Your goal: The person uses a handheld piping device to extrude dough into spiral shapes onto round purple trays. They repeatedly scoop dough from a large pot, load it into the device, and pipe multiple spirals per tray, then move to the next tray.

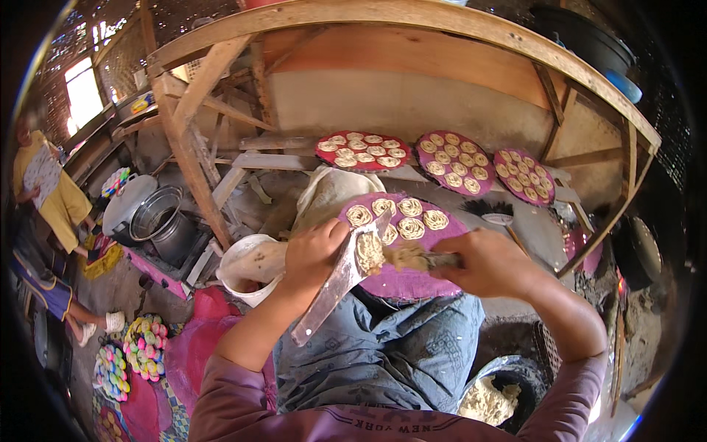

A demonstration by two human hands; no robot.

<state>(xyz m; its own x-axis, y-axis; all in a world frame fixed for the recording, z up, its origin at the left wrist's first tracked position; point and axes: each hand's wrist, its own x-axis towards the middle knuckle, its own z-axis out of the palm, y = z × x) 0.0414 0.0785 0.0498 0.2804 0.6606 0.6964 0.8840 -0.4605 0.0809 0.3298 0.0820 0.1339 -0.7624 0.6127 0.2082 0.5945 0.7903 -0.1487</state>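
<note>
My left hand (315,250) grips a long, flat press-like tool (322,309), tilted over my lap, with a clump of pale dough (370,253) in its middle. In my closed right hand (490,261) is a short stick-like tool (444,260), its end thickly coated with dough and close beside that clump. Beneath both hands, a round purple tray (412,286) rests on my lap. Several coiled dough rounds (410,207) lie on its far half; the tool hides part of one.
Behind stand a red tray (361,163) and purple trays (455,163) of coils, under a wooden frame (412,16). A white bucket (252,271) sits left, a dough tub (490,399) lower right. Pots (158,217) stand farther left near another person (55,195). Fire (621,283) glows right.
</note>
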